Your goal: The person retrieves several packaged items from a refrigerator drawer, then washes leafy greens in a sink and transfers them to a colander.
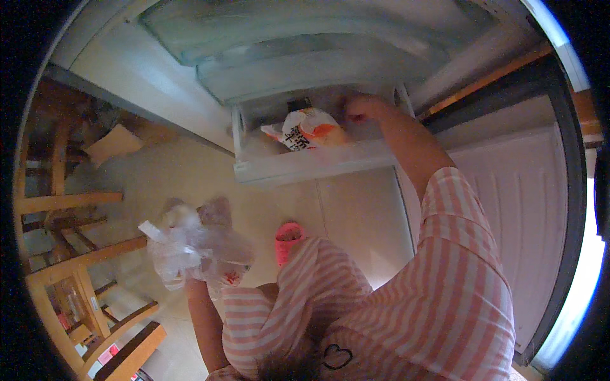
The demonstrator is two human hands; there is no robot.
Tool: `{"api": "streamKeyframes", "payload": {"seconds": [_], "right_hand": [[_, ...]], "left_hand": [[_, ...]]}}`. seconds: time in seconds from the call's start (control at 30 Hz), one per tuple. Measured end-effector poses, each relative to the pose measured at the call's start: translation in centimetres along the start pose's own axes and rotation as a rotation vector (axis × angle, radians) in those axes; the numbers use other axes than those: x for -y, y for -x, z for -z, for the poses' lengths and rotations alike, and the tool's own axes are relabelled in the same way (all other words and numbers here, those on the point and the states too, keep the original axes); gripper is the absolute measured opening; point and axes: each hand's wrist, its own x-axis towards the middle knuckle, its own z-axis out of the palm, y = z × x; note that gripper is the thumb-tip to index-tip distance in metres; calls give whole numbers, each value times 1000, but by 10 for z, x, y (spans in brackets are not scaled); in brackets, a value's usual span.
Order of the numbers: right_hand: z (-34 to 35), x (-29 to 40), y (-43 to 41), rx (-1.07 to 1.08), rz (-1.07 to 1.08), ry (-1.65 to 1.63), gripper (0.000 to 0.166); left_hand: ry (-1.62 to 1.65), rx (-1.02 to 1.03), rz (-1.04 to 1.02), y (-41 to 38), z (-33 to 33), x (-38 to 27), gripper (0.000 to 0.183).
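Observation:
Several clear plastic bags point(205, 255) with contents hard to make out hang from my left hand point(193, 281), which is mostly covered by the film. A red patch shows low on one bag. My right hand point(366, 107) reaches into a pulled-out freezer drawer point(295, 166), at its right end. Its fingers are curled and blurred, so I cannot tell whether they grip anything. Left of that hand, inside the drawer, lies a white and orange food package point(312, 128) bearing dark writing. A small dark item point(299, 103) sits behind the package.
Closed greenish drawer fronts point(305, 62) rise above the open one. The open appliance door point(512, 205) stands at my right. Wooden chairs point(81, 200) and a wooden shelf unit point(86, 305) line the left. My foot in a pink clog point(287, 243) is on the tiled floor point(352, 209).

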Motion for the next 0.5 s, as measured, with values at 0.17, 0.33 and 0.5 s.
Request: {"api": "streamKeyframes", "payload": {"seconds": [0.17,0.33,0.5], "right_hand": [[-10,46,8,-356,116,314,25],[-7,70,56,-103,482,430,32],[-53,134,155,97,251,198,47]], "left_hand": [[-79,6,-16,8,11,13,39],[-115,18,-74,13,7,24,40],[-168,20,-131,15,8,34,41]]}}
